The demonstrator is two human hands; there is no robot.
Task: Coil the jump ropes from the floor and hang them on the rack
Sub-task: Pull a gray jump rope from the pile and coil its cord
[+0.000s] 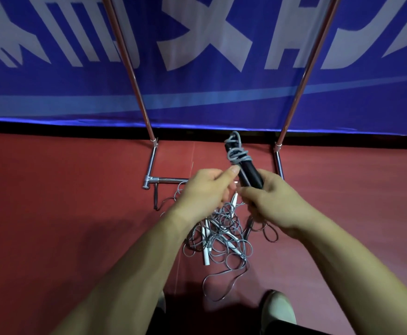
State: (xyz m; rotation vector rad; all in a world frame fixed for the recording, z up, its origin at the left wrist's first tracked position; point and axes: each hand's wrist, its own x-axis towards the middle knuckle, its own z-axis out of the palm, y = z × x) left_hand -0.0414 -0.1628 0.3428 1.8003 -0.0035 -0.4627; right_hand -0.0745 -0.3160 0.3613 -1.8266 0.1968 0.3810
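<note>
We see a jump rope (pixel 242 163) raised above the red floor (pixel 76 213): two black handles held side by side, with thin grey cord wound loosely round their upper end in a few uneven loops. Our right hand (pixel 277 201) has its fingers (pixel 248 193) clamped round the lower part of the handles, so the wrapped end points up and away from us. Our left hand (pixel 204 189) meets it just beside, thumb and forefinger pressed together on a strand of the grey cord where it leaves the handles.

Below the hands, a tangle of more ropes (pixel 221 235) lies on the floor, grey cords looped over one another with white handles among them; a dark rope lies at the right edge of the pile. The heap sits at the foot of the metal rack (pixel 150 165), between its two uprights.

Behind the rack hangs a blue banner (pixel 197 93) with large white characters, too blurred and cropped for us to read.
</note>
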